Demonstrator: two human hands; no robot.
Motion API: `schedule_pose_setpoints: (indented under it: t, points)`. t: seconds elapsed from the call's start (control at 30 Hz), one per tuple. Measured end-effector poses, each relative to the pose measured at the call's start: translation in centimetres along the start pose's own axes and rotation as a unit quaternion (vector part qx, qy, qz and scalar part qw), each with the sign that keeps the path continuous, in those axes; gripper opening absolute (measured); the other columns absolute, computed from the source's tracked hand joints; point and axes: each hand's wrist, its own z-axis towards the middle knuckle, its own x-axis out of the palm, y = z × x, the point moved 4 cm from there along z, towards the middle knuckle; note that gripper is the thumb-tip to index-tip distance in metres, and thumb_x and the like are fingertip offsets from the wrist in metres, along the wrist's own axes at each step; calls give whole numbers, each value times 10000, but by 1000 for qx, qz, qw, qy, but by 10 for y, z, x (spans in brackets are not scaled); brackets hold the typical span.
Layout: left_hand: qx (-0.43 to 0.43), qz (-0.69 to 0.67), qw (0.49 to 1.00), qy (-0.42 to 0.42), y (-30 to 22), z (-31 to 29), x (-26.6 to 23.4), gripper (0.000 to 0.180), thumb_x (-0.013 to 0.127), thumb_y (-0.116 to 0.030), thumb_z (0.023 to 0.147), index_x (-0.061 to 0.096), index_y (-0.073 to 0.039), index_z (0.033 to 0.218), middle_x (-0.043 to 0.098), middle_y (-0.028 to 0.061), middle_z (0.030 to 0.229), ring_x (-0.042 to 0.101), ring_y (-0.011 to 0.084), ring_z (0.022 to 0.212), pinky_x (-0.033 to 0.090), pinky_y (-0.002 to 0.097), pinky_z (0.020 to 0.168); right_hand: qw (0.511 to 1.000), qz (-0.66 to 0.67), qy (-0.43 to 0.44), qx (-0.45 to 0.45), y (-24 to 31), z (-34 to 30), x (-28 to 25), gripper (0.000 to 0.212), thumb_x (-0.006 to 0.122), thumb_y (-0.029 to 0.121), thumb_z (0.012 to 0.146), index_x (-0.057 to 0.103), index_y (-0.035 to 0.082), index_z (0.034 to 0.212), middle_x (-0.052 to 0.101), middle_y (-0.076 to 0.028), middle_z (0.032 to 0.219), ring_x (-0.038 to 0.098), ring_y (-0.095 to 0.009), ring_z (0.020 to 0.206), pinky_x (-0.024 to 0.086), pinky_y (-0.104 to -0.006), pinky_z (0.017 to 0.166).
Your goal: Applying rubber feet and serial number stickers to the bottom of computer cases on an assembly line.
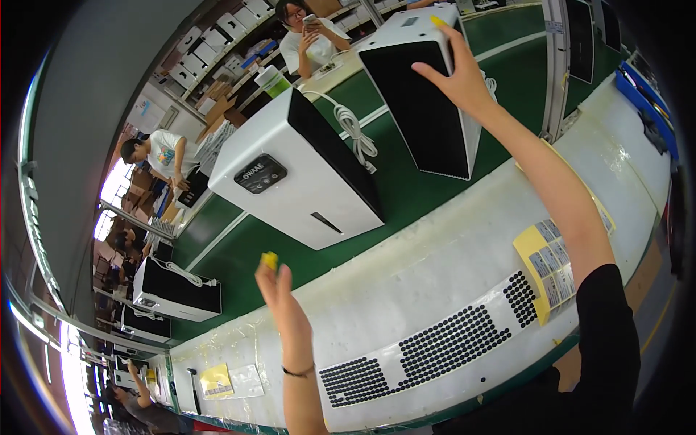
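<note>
Hands (467, 83) (288, 312) by machines (406, 90), blue bin (658, 107) rightward

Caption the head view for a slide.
Right hand at a black-and-white appliance on a green surface; left hand apart from it.

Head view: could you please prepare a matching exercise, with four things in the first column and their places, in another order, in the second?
Column one
1. right hand
2. left hand
3. sheet of black dots
4. coiled white cable

Column two
A. flat on the pale table
B. raised, apart from both large boxes
C. between the left large box and the right large box
D. at the upper end of the right large box

Right pairs: 1-D, 2-B, 3-A, 4-C
</note>
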Motion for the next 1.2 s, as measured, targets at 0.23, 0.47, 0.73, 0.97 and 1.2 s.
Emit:
schedule_pose_setpoints:
  t: [0.23, 0.47, 0.73, 0.97, 1.2]
  points:
    - [81, -23, 989, -121, -42, 164, 46, 872, 723, -410, 822, 223, 47, 1370, 431, 145, 1273, 430, 207, 1177, 362, 327, 995, 980, -171, -14, -103, 32, -24, -25, 689, 741, 224, 789, 364, 23, 1330, 418, -199, 1312, 396, -372, 1223, 319, -431, 1039]
    - [30, -109, 977, -180, -39, 195, 69, 737, 738, -288, 742, 301, 38, 1238, 486, 161, 1126, 543, 224, 988, 474, 326, 841, 957, 19, 289, 12, 54, -84, -46, 147, 683, 54, 800, 569, 35, 891, 596, -93, 927, 543, -276, 949, 415, -345, 865]
    - [77, -180, 969, -154, -56, 161, 82, 678, 708, -246, 772, 305, -5, 1260, 467, 138, 1136, 503, 213, 1042, 436, 330, 905, 820, 247, 408, 316, 11, -134, -5, 210, 554, 214, 960, 538, 35, 1070, 631, -95, 1011, 619, -179, 933, 504, -311, 832]
    - [138, -179, 972, -60, -74, 118, 89, 618, 642, -247, 837, 323, -51, 1328, 486, 123, 1169, 504, 208, 1064, 412, 335, 922, 490, 428, 383, 656, 7, -136, 17, 867, 392, 549, 960, 105, -161, 1367, 344, -328, 1409, 371, -374, 1335, 419, -482, 1037]
    - [211, -269, 938, 61, -69, 88, 88, 581, 533, -328, 881, 332, -36, 1341, 497, 119, 1229, 508, 229, 1136, 407, 361, 981, 486, 421, 349, 681, 38, -167, 17, 753, 397, 591, 940, 400, -47, 1341, 458, -260, 1331, 470, -388, 1232, 424, -458, 1035]
